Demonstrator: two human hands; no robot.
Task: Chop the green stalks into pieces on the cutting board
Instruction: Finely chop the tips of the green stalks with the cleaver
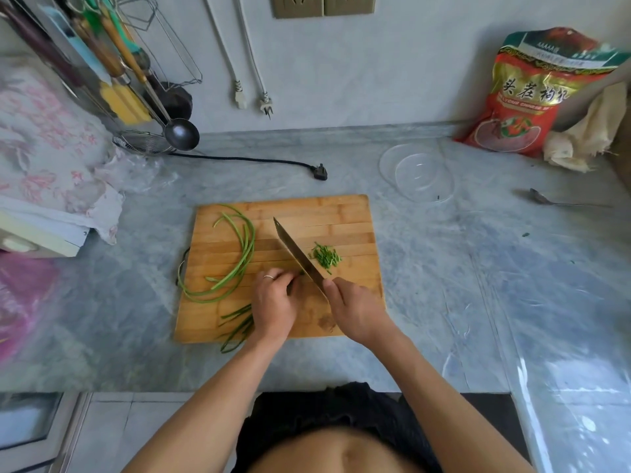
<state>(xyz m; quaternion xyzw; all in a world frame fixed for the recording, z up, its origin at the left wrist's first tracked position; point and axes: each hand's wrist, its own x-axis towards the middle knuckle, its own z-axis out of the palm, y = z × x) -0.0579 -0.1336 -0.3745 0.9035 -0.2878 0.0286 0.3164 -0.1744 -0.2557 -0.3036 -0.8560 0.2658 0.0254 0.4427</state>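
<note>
A wooden cutting board [341, 216] lies on the grey counter. Long curved green stalks [244, 247] lie on its left half. A bundle of stalks [239, 327] runs under my left hand [275, 303], whose curled fingers hold the bundle down at the blade. My right hand [353, 308] grips the handle of a cleaver [297, 252], its blade slanting up and left over the board. A small heap of chopped green pieces [326, 256] sits just right of the blade.
A clear glass bowl [416, 172] stands behind the board to the right, a red bag [526, 97] against the wall, a spoon [543, 199] at far right. A black plug and cord [319, 171] lie behind the board. A utensil rack [129, 80] stands at back left.
</note>
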